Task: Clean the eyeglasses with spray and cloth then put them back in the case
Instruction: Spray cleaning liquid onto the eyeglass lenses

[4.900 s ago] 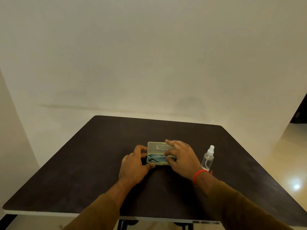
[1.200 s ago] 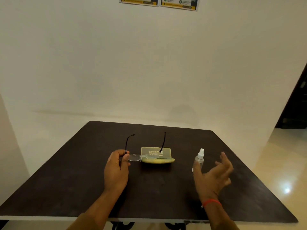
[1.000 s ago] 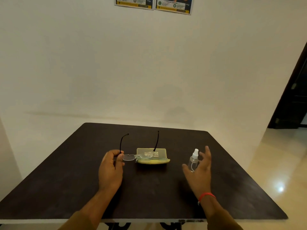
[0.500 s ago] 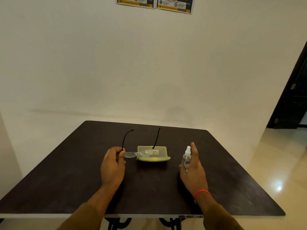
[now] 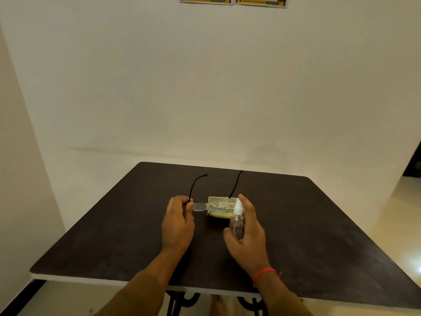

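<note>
Glasses [image 5: 200, 206], temples unfolded and pointing away, are pinched at their left corner by the left hand [image 5: 178, 224], held just left of and partly over the open case [image 5: 219, 208] on the table [image 5: 114, 236]. Just right of the case, the right hand [image 5: 247, 236] grips the upright bottle [image 5: 237, 221].

Two posters [image 5: 234, 0] cut off by the top edge, print unreadable. Case [image 5: 218, 205] contents partly hidden behind the glasses [image 5: 200, 206] and spray bottle [image 5: 237, 221]. Bench [image 5: 114, 236] near-right corner out of frame.
</note>
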